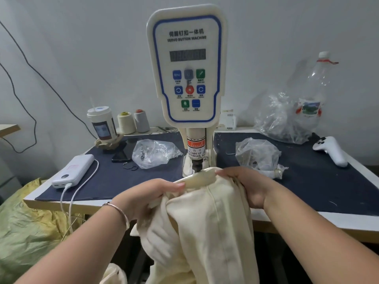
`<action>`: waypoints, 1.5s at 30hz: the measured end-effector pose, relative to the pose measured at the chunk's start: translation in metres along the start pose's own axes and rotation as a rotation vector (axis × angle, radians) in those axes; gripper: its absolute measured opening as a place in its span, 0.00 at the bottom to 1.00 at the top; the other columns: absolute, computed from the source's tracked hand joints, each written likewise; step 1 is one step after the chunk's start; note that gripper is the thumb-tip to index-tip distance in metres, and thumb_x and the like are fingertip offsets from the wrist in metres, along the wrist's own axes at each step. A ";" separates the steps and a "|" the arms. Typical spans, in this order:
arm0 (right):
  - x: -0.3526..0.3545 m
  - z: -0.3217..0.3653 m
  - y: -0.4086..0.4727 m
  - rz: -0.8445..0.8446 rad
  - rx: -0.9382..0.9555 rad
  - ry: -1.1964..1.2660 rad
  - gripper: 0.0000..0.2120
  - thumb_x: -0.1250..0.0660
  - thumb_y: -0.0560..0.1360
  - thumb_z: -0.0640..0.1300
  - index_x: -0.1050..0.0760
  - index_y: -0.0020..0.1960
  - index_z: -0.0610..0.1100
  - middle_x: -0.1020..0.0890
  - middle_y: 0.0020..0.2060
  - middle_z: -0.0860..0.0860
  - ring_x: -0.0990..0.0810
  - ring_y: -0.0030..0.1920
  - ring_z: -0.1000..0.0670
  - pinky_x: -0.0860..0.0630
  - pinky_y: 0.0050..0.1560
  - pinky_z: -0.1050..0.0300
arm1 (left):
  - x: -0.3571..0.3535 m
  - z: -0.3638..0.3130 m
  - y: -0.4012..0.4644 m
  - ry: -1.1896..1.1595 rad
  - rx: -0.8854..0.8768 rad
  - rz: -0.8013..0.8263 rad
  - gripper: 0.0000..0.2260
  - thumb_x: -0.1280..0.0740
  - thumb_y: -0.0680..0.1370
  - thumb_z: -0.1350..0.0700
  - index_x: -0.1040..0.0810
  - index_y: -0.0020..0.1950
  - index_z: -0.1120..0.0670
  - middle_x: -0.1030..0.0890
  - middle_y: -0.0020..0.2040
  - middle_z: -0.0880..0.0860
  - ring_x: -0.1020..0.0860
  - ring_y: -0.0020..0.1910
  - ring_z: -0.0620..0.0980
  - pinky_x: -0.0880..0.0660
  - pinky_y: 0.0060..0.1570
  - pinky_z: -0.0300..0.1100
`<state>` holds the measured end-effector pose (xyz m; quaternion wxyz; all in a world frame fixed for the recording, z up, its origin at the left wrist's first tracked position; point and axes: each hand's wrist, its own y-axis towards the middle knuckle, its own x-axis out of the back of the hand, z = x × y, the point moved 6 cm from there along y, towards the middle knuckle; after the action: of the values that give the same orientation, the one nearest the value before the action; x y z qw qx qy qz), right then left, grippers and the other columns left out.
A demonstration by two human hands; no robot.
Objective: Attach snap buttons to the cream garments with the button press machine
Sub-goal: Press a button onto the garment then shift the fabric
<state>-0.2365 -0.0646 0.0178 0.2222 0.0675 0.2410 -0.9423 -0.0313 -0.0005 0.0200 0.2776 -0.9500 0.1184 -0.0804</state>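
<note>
Behind the hands stands the button press machine (186,64) on the dark tabletop (114,181). A clear bag of small parts (152,153) lies past the left hand (152,194), and another bag (257,154) lies just behind the right hand (244,184). Both hands are curled tight and pinch the cream garment (207,232). Its folded edge sits between them, right under the press head (196,154). The rest of the garment hangs down over the tabletop's front edge.

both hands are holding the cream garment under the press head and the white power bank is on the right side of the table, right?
Not quite. Both hands, left and right, do hold the cream garment under the press head, but the head view shows the white power bank on the left side of the table, not the right.
</note>
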 end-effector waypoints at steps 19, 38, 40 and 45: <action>-0.007 0.012 0.026 -0.151 0.371 -0.586 0.24 0.34 0.77 0.54 0.34 0.31 0.40 0.31 0.29 0.44 0.32 0.30 0.49 0.36 0.34 0.60 | 0.038 -0.009 0.028 0.259 -0.139 -0.160 0.26 0.22 0.61 0.38 0.25 0.45 0.56 0.23 0.40 0.56 0.25 0.36 0.51 0.31 0.40 0.41; 0.010 -0.009 0.033 -0.550 0.748 -0.691 0.17 0.34 0.77 0.53 0.33 0.34 0.49 0.26 0.25 0.60 0.30 0.27 0.58 0.33 0.32 0.60 | 0.031 0.007 0.054 0.076 -0.219 -0.027 0.19 0.19 0.60 0.49 0.17 0.45 0.56 0.18 0.41 0.55 0.21 0.41 0.51 0.26 0.45 0.43; 0.010 -0.009 0.032 -0.560 0.747 -0.706 0.16 0.34 0.77 0.53 0.33 0.34 0.48 0.26 0.25 0.60 0.29 0.28 0.58 0.33 0.33 0.59 | 0.031 0.007 0.054 0.045 -0.209 -0.042 0.26 0.20 0.60 0.49 0.19 0.50 0.63 0.19 0.43 0.57 0.22 0.43 0.53 0.28 0.46 0.44; 0.009 -0.009 0.034 -0.575 0.731 -0.728 0.16 0.35 0.78 0.52 0.33 0.34 0.48 0.25 0.26 0.62 0.29 0.29 0.58 0.34 0.33 0.60 | 0.032 0.006 0.055 0.046 -0.213 -0.070 0.26 0.23 0.65 0.51 0.20 0.55 0.67 0.21 0.41 0.56 0.24 0.39 0.51 0.29 0.41 0.42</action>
<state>-0.2293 -0.0905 -0.0066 -0.0114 -0.2561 -0.1826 -0.9492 -0.0091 -0.0512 -0.0127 0.1695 -0.9755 0.0994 -0.0987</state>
